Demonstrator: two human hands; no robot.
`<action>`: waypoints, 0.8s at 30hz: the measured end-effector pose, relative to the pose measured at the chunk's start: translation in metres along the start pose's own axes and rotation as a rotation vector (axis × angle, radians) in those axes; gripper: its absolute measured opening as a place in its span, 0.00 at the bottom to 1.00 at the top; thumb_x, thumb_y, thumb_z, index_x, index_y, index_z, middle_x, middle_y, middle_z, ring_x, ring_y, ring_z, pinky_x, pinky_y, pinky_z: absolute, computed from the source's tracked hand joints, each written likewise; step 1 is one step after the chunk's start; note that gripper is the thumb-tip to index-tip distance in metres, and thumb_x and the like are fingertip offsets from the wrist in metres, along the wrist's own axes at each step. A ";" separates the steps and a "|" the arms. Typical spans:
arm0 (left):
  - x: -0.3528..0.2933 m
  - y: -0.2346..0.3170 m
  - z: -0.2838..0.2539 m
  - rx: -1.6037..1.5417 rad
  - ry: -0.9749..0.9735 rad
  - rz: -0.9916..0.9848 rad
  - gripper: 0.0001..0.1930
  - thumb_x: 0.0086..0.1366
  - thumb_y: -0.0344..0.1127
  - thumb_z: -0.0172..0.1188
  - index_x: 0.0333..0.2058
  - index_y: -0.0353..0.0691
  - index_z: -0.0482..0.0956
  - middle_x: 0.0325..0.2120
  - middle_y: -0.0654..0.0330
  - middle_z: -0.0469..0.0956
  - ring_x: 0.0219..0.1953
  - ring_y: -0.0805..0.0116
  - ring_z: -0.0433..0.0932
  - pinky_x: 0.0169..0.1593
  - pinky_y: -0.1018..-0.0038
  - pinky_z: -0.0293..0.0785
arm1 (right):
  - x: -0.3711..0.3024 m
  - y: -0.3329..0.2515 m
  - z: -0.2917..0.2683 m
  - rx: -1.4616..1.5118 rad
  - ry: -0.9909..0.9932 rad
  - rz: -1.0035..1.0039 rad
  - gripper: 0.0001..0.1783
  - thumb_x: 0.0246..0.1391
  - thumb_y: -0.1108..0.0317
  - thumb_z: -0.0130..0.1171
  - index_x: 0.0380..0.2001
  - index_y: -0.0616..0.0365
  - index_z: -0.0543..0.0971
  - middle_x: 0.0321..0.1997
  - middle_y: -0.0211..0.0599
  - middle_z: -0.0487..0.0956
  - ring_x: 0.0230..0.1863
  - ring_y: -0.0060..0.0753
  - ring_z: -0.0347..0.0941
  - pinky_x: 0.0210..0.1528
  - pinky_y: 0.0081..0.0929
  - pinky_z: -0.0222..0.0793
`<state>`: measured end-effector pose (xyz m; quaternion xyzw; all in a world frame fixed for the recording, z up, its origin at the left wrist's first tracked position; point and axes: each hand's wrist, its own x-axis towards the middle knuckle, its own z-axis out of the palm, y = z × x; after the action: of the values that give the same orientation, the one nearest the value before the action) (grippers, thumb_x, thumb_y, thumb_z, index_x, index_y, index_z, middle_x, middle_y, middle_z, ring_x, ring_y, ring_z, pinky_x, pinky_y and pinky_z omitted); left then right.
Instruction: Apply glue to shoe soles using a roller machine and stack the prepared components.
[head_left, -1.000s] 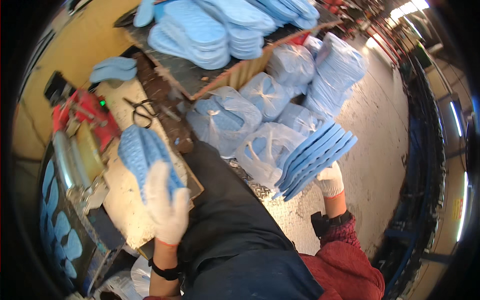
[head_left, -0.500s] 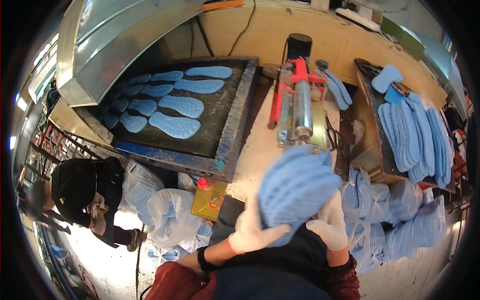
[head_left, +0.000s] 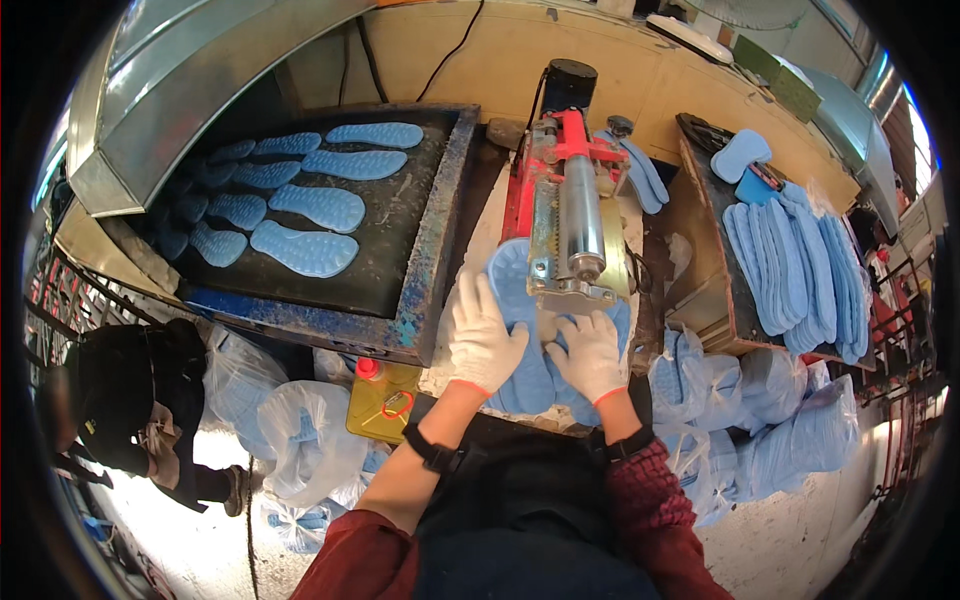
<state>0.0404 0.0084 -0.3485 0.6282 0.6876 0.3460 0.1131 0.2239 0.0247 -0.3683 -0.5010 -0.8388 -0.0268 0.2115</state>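
White-gloved, my left hand [head_left: 483, 345] lies flat along the left side of several blue insoles [head_left: 524, 385] on the bench in front of me. Its fingers are stretched out and point away from me. My right hand [head_left: 590, 358], also gloved, rests with spread fingers on the right part of these insoles. Just beyond my fingertips stands a red-framed machine with a shiny metal roller [head_left: 583, 215]. The machine's near end and my hands hide part of the insoles.
Rows of blue insoles [head_left: 310, 245] lie on a black belt [head_left: 385, 270] with a blue edge at left. Stacked insoles [head_left: 775, 265] cover a side table at right. Bagged insoles [head_left: 800, 440] and a yellow can [head_left: 385, 405] stand below. A person [head_left: 130, 390] bends at far left.
The insoles, held up as a bundle between my hands before, now lie on the bench by the machine. Both hands have moved forward and rest on them. My view has shifted slightly.
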 end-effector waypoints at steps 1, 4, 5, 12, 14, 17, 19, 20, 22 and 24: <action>0.001 -0.004 0.009 0.006 0.053 0.025 0.48 0.52 0.41 0.67 0.66 0.30 0.50 0.65 0.39 0.52 0.61 0.39 0.61 0.64 0.57 0.59 | -0.001 0.001 0.003 -0.007 0.044 -0.033 0.19 0.43 0.60 0.67 0.40 0.55 0.80 0.43 0.43 0.75 0.53 0.51 0.66 0.56 0.46 0.62; 0.003 -0.015 0.028 0.299 -0.189 0.129 0.45 0.53 0.47 0.63 0.65 0.32 0.56 0.66 0.41 0.53 0.64 0.37 0.56 0.61 0.43 0.57 | -0.004 0.002 0.009 0.018 0.079 -0.014 0.20 0.42 0.60 0.67 0.40 0.54 0.80 0.38 0.41 0.73 0.50 0.47 0.66 0.56 0.43 0.62; 0.003 -0.018 0.032 0.299 -0.159 0.135 0.45 0.53 0.47 0.63 0.65 0.32 0.56 0.66 0.41 0.53 0.64 0.37 0.56 0.61 0.43 0.57 | -0.005 0.002 0.010 0.026 0.075 -0.009 0.19 0.42 0.60 0.67 0.39 0.53 0.81 0.37 0.40 0.72 0.49 0.47 0.66 0.55 0.43 0.62; 0.016 -0.023 0.043 0.387 -0.254 0.132 0.44 0.54 0.49 0.60 0.64 0.30 0.57 0.65 0.44 0.55 0.65 0.38 0.54 0.61 0.43 0.57 | -0.004 0.019 -0.002 0.160 -0.181 -0.054 0.10 0.46 0.61 0.64 0.34 0.48 0.83 0.58 0.32 0.74 0.53 0.45 0.67 0.60 0.43 0.58; 0.016 -0.023 0.044 0.371 -0.230 0.132 0.43 0.54 0.49 0.58 0.64 0.29 0.56 0.66 0.42 0.55 0.65 0.37 0.55 0.61 0.43 0.57 | -0.002 0.022 -0.004 0.152 -0.228 -0.066 0.09 0.47 0.61 0.64 0.33 0.48 0.83 0.59 0.31 0.74 0.52 0.45 0.67 0.60 0.42 0.58; 0.012 -0.023 0.043 0.344 -0.153 0.175 0.42 0.55 0.48 0.57 0.64 0.28 0.57 0.65 0.42 0.56 0.64 0.37 0.55 0.61 0.43 0.57 | -0.002 0.021 -0.007 0.212 -0.235 -0.055 0.09 0.46 0.62 0.65 0.33 0.51 0.83 0.57 0.33 0.75 0.55 0.43 0.68 0.61 0.40 0.59; 0.011 -0.023 0.043 0.339 -0.138 0.180 0.40 0.56 0.46 0.57 0.63 0.28 0.58 0.64 0.42 0.57 0.63 0.37 0.56 0.61 0.43 0.57 | -0.009 0.021 -0.018 0.269 -0.189 -0.045 0.11 0.46 0.64 0.66 0.33 0.54 0.82 0.54 0.36 0.76 0.57 0.42 0.68 0.62 0.40 0.59; 0.010 -0.023 0.043 0.335 -0.113 0.185 0.39 0.57 0.45 0.57 0.62 0.28 0.58 0.63 0.42 0.57 0.63 0.38 0.57 0.61 0.44 0.57 | -0.013 0.024 -0.029 0.561 -0.131 0.113 0.11 0.46 0.67 0.66 0.35 0.55 0.82 0.54 0.38 0.76 0.59 0.40 0.68 0.62 0.38 0.59; 0.011 -0.023 0.044 0.302 -0.154 0.173 0.39 0.57 0.46 0.56 0.62 0.27 0.59 0.64 0.43 0.57 0.64 0.38 0.56 0.62 0.43 0.56 | -0.022 0.028 -0.057 0.845 0.057 0.278 0.14 0.48 0.75 0.64 0.41 0.58 0.81 0.53 0.44 0.76 0.60 0.38 0.69 0.63 0.32 0.60; 0.012 -0.024 0.044 0.297 -0.123 0.168 0.38 0.58 0.49 0.55 0.61 0.27 0.61 0.63 0.43 0.59 0.64 0.39 0.56 0.63 0.43 0.54 | -0.040 0.037 -0.115 0.726 -0.098 0.164 0.05 0.48 0.74 0.62 0.31 0.61 0.81 0.41 0.41 0.80 0.49 0.40 0.74 0.52 0.32 0.67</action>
<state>0.0456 0.0346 -0.3922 0.7133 0.6679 0.2099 0.0317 0.3093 -0.0195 -0.2847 -0.4595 -0.7600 0.3132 0.3363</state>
